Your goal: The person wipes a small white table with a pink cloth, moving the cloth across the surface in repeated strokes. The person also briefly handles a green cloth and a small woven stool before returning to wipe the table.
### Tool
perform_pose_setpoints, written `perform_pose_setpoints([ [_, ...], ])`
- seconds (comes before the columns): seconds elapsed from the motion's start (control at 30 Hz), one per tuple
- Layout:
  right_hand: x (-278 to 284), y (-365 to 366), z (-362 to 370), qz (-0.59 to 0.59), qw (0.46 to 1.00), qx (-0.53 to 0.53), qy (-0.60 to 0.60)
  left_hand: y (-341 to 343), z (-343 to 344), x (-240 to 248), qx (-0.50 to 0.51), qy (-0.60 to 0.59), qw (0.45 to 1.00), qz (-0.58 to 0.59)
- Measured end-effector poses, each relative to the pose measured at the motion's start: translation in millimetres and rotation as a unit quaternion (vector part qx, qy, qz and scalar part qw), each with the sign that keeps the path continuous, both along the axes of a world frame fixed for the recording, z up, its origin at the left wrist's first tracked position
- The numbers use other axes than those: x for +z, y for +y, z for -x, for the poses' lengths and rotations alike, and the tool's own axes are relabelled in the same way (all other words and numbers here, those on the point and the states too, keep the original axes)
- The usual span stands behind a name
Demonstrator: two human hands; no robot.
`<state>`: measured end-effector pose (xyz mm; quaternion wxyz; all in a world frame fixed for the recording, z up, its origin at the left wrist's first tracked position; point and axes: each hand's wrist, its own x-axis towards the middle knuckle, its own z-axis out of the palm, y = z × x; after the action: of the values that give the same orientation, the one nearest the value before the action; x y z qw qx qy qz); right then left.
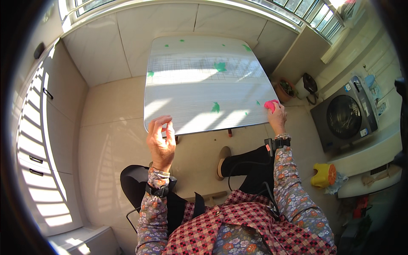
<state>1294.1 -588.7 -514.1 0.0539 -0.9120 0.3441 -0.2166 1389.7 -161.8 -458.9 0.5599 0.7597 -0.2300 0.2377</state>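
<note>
Tabletop (180, 95), one, pale with fine grey streaks and rounded corners, spanning the upper centre of the frame; printed with green leaf shapes (220, 66), the largest above its middle, and crossed by bands of sunlight. Pink wad (270, 104), one, crumpled and apparently soft, at the tabletop's lower right corner, right of centre in the frame. Right hand (278, 119), its grip closed around the wad, with a dark strap at the wrist. Left hand (161, 144), at the tabletop's lower left corner, fingers bent and grip narrow, thumb near the fingertips; whether it pinches or touches the edge cannot be told. Sleeves, floral, under a red-and-black checked garment (191, 233), lower centre. Potted plant (287, 89), just beyond the tabletop's right edge. Dark grey front-loading washer (343, 117), right of frame. Yellow stool-like item with orange top (323, 175), lower right. Pale cabinet (63, 140), sunlit in stripes, left of frame.
</note>
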Motion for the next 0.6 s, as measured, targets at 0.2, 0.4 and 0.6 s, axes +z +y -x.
perform_pose_setpoints([
  [0.2, -1.4, 153.7, -40.2, 0.044, 0.963, 0.262, -0.056, -0.8, -0.3, -0.7, -0.004, -0.003, 1.000, -0.003],
  [0.4, 3.2, 296.9, -87.0, 0.037, 0.857, 0.500, -0.120, 2.4, -2.2, -1.7, -0.002, -0.013, 1.000, 0.012],
  [0.6, 5.8, 256.8, -89.0, 0.029, 0.855, 0.509, -0.091, 4.5, -1.1, 0.0, -0.004, 0.007, 1.000, 0.018],
])
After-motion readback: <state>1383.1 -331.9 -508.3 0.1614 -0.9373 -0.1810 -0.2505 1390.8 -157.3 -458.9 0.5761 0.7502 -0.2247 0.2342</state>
